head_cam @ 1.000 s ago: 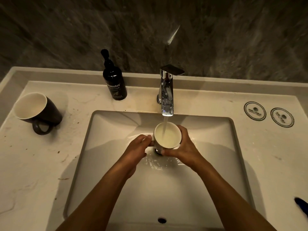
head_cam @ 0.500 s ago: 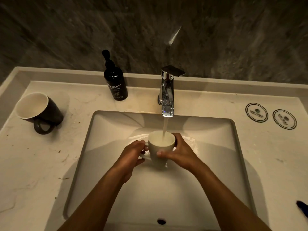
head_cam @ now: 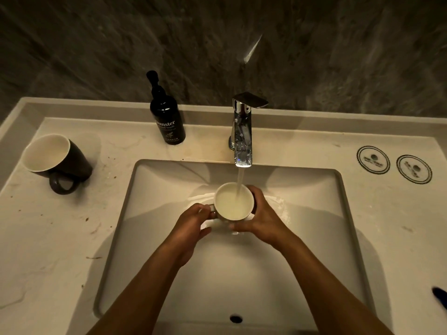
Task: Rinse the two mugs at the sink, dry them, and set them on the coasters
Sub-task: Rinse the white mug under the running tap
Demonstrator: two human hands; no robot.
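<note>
A mug with a white inside [head_cam: 233,201] is held upright over the sink basin [head_cam: 302,238], under the running tap [head_cam: 242,131]. Water streams into it and it is full. My left hand [head_cam: 193,223] grips its handle on the left side. My right hand [head_cam: 262,218] wraps round its right wall. A second mug, dark outside and white inside [head_cam: 56,159], lies on its side on the counter at the far left, handle toward me. Two round printed coasters [head_cam: 373,160] [head_cam: 414,169] sit on the counter at the right.
A dark pump bottle of hand wash [head_cam: 167,117] stands behind the basin, left of the tap. A dark stone wall rises behind the counter. A blue object [head_cam: 440,298] shows at the right edge. The drain hole [head_cam: 235,318] is near the basin's front.
The mug dropped lower and tilted half a second ago, showing its pale side, then came back up under the stream. Both hands kept hold of it throughout.
</note>
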